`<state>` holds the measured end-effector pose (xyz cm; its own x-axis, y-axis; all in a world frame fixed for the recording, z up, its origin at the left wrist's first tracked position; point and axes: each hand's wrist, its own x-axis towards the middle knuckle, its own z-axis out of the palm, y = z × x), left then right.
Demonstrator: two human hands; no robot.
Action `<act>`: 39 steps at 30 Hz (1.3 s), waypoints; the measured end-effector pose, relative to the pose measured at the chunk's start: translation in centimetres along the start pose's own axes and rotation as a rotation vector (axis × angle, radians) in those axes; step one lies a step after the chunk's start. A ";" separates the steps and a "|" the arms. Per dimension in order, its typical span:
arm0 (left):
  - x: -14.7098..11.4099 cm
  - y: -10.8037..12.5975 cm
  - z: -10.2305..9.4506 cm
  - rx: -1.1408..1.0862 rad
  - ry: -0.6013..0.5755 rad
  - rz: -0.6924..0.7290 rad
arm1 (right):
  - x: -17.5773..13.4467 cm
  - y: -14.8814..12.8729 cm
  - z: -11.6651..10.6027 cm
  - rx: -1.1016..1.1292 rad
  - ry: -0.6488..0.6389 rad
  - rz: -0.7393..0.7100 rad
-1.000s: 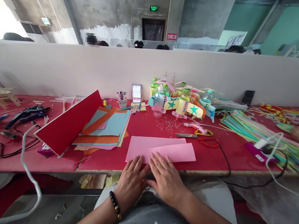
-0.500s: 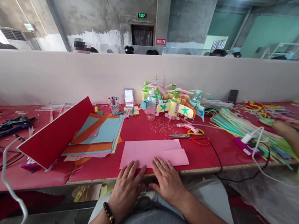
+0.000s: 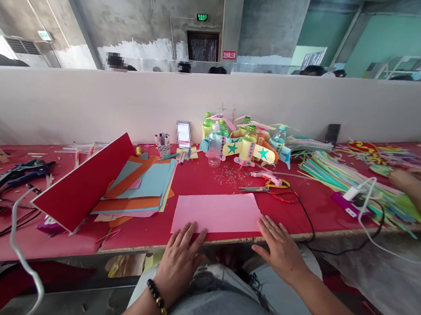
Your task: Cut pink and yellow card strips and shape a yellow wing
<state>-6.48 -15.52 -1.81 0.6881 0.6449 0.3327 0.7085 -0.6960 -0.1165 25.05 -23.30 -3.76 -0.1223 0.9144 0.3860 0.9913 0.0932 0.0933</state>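
Grip: both hands released, flat. Left hand point(image 3: 179, 254) presses near edge of pink paper point(image 3: 218, 211) lying folded at front of red desk point(image 3: 314, 206); right hand point(image 3: 280, 245) rests by its right corner. Likely creasing step; next needs firm swipe along fold.

The person's forearms are bare, with no sleeves in view. A bracelet point(image 3: 157, 298) of dark round beads with a few golden ones circles the left wrist. Below the bracelet lies a grey garment point(image 3: 216, 313) with two small white rounded shapes.
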 end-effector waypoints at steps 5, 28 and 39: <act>-1.4 -2.0 0.0 0.032 -0.006 -0.054 | 0.1 -0.1 0.1 -0.005 -0.012 0.011; 8.6 7.8 2.1 -0.361 -0.142 0.348 | 0.5 -1.2 -0.6 0.065 -0.052 0.066; 7.7 6.3 2.3 -0.317 -0.115 0.333 | 0.8 -2.9 -0.3 0.117 -0.064 -0.045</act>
<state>3.67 -14.20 -2.08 0.8952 0.3891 0.2173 0.3765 -0.9212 0.0982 22.02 -22.98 -3.49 -0.1667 0.9313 0.3237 0.9843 0.1763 -0.0004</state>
